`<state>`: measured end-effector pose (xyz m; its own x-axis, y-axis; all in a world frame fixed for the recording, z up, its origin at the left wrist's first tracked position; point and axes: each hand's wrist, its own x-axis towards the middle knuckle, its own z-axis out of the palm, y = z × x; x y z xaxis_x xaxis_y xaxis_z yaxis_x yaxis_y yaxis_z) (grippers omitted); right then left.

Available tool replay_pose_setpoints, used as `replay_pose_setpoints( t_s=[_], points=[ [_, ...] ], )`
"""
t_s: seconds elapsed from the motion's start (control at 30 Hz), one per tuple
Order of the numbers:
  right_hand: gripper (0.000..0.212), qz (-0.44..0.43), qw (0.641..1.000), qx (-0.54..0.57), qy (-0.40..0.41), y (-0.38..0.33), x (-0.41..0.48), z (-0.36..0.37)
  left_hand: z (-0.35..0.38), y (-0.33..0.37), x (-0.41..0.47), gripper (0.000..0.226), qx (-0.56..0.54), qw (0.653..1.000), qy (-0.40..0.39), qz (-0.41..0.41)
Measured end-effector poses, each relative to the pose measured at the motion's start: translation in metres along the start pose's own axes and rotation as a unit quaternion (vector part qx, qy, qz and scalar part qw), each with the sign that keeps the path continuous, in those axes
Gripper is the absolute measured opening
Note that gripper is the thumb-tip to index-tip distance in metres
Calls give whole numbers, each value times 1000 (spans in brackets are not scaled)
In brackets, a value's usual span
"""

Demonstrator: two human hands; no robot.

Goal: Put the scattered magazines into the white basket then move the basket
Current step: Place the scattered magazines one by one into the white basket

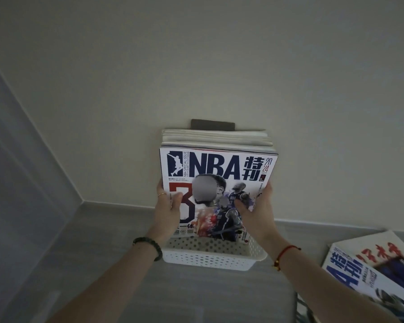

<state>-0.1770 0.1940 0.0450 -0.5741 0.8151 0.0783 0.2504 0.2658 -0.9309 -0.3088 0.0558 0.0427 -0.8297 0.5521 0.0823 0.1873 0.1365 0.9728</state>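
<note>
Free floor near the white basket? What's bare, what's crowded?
Bare floor left of the white basket, out to the wall corner, and a narrower strip between basket and the loose magazines at right. Crowded: the basket, where left hand and right hand grip the upright magazine stack; only its near edge is open.

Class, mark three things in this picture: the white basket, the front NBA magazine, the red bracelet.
white basket (208,258): head view, perforated front wall.
NBA magazine (216,167): head view, blue title letters.
red bracelet (289,247): head view, cord across right wrist.
</note>
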Motion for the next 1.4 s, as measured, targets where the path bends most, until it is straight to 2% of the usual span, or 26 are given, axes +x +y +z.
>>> replay_pose_setpoints(
  t_s=[0.1,0.23,0.3,0.37,0.5,0.63,0.73,0.93,1.07,1.13,1.2,1.23,1.3,1.4],
  points=[
    [71,14,1000,-6,-24,-3,3,-4,1,-2,5,47,-4,1000,-8,-30],
    [73,10,992,-70,-102,-4,4,-30,-1,6,1,50,21,998,1,-65],
    [76,34,992,-69,-100,-1,0,-51,0,8,-8,59,19,996,38,-79],
    [71,42,994,-61,-78,6,-9,-78,3,11,-22,62,13,994,78,-79],
    [65,63,993,-77,-63,34,-41,-150,19,13,-71,46,37,991,122,-46],
    [70,102,986,-116,-65,66,-82,-215,54,8,-125,35,82,993,71,-40],
    [71,129,981,-127,-71,86,-114,-252,92,0,-171,33,82,990,16,-114],
    [75,171,963,-174,-113,129,-169,-308,167,-18,-258,45,10,963,-48,-264],
    [79,170,954,-186,-162,156,-194,-321,209,-16,-300,17,-53,949,-43,-308],
    [79,154,951,-197,-181,169,-205,-319,223,-14,-315,25,-101,934,-32,-341],
    [79,108,928,-292,-205,182,-215,-315,236,-14,-327,47,-154,918,-9,-365],
    [79,79,908,-353,-212,188,-219,-313,241,-13,-332,51,-174,913,-2,-368],
    [77,45,880,-419,-218,196,-227,-310,249,-9,-340,44,-210,902,11,-376],
    [74,32,868,-444,-220,201,-238,-308,258,-3,-344,28,-245,887,27,-390]
  ],
)
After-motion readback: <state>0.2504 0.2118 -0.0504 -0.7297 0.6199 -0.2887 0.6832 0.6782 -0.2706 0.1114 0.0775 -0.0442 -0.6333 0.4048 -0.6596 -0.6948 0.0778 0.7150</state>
